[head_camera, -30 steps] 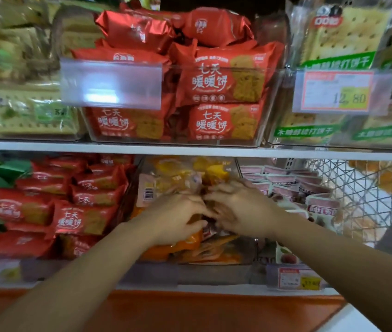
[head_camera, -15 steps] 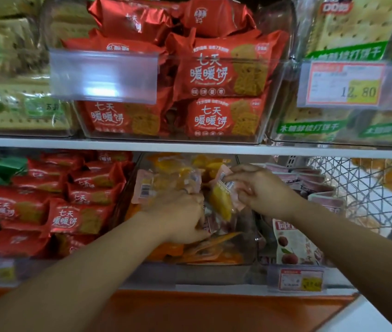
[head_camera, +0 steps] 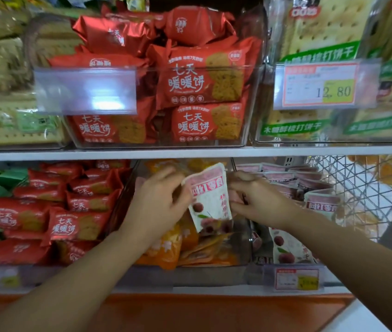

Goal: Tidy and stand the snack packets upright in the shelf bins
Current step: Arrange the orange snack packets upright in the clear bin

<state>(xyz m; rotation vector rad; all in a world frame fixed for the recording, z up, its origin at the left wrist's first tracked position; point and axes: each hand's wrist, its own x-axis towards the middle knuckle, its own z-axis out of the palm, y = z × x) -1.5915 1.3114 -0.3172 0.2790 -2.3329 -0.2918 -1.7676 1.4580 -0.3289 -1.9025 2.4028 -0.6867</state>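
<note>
Packet [head_camera: 210,200] between left hand [head_camera: 156,207], right hand [head_camera: 257,200], over middle bin [head_camera: 240,245]; wire basket [head_camera: 358,188] rightward.

The upper shelf [head_camera: 190,153] carries three clear bins [head_camera: 334,140] side by side, the centre bin [head_camera: 253,121] filled with red packets [head_camera: 202,80]. The lower shelf [head_camera: 214,289] carries another row of bins [head_camera: 240,245], each holding snack packets [head_camera: 75,226].
</note>
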